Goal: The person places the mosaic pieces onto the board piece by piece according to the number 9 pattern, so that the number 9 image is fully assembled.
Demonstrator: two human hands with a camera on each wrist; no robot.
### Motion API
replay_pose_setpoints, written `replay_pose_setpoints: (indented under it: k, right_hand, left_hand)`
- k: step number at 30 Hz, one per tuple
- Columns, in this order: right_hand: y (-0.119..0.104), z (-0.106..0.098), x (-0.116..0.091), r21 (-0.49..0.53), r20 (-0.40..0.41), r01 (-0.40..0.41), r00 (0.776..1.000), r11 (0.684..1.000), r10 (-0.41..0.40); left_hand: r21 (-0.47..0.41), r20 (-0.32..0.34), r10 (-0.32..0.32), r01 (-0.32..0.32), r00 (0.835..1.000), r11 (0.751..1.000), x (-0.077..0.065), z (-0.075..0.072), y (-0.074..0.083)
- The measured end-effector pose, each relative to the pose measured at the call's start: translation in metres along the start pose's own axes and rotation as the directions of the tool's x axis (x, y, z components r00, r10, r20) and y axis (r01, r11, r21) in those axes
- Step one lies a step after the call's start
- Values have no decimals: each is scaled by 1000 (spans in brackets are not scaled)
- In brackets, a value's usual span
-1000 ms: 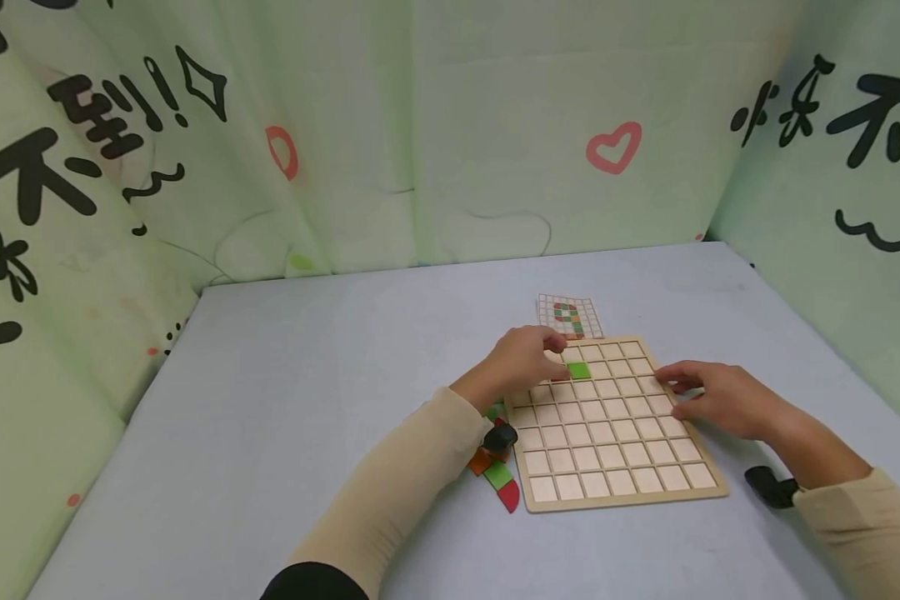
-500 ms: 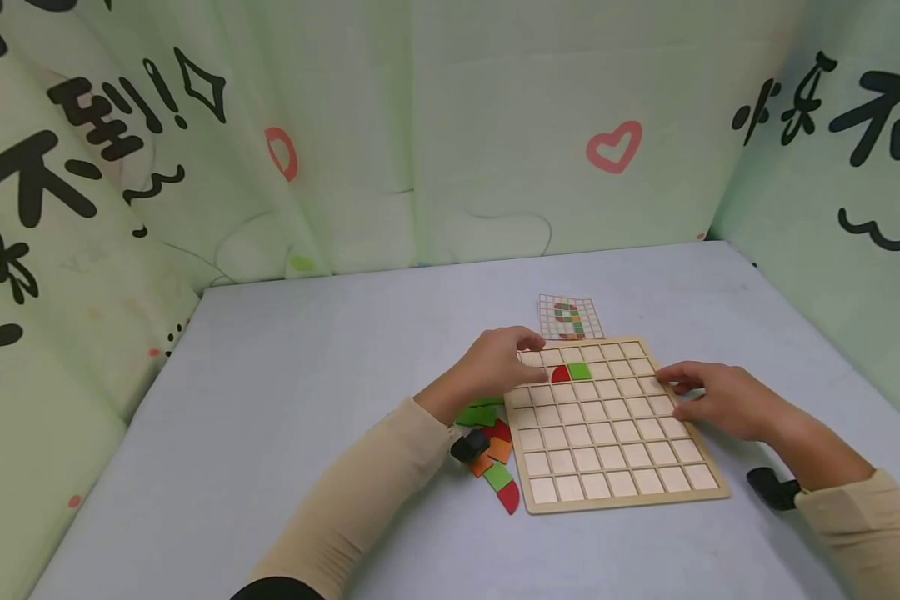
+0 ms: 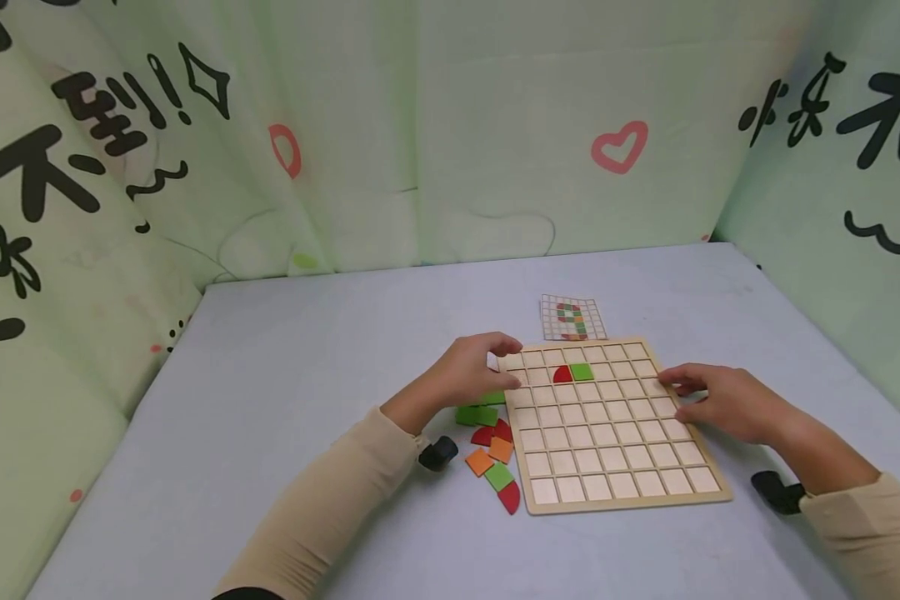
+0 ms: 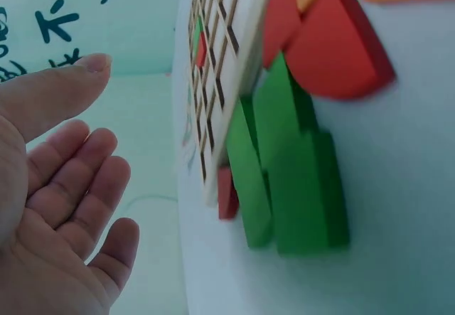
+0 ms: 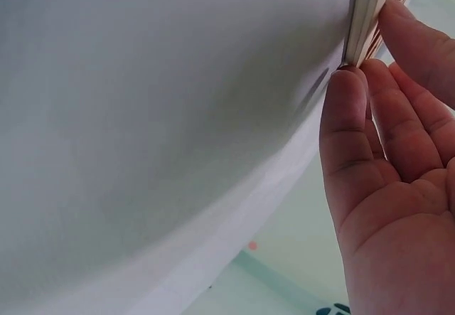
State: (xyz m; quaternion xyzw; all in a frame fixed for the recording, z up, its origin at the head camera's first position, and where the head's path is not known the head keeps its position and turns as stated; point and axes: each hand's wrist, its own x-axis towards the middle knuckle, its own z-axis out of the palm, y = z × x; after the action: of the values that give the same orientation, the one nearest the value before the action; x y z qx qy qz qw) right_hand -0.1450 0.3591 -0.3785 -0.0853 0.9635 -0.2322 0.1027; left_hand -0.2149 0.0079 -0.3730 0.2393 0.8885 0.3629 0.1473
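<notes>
A wooden grid board [image 3: 607,425] lies on the table with a red quarter-round tile [image 3: 562,374] and a green square tile [image 3: 582,372] side by side in its cells. My left hand [image 3: 468,367] is over the board's far left corner, thumb and fingers spread; in the left wrist view nothing is between them. My right hand [image 3: 735,404] holds the board's right edge, thumb and fingertips against the rim [image 5: 366,20]. Left of the board lie loose tiles: green blocks [image 4: 302,187], red quarter-rounds [image 4: 341,45] and orange squares [image 3: 501,450].
Behind the board lies a printed pattern card [image 3: 573,317] with a coloured figure on a grid. Light green curtains [image 3: 420,133] with black characters and hearts enclose the white table [image 3: 330,375] at the back and sides.
My left hand has drawn back leftward from the red quarter-round tile, which now shows fully beside the green one. More loose tiles have come into sight. My right hand stays at the edge.
</notes>
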Motion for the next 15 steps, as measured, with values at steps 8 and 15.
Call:
replay_pose_setpoints:
  k: [8,15]
  right_hand:
    - [2,-1,0,-6,-5,11,1000,1000,-11]
    - [1,0,-1,1,-4,14,1000,1000,-14]
  left_hand:
    - [14,-13,-50,50,999,999,-2,-8,-23]
    - [6,-25,-112,112,993,994,1,-6,-32]
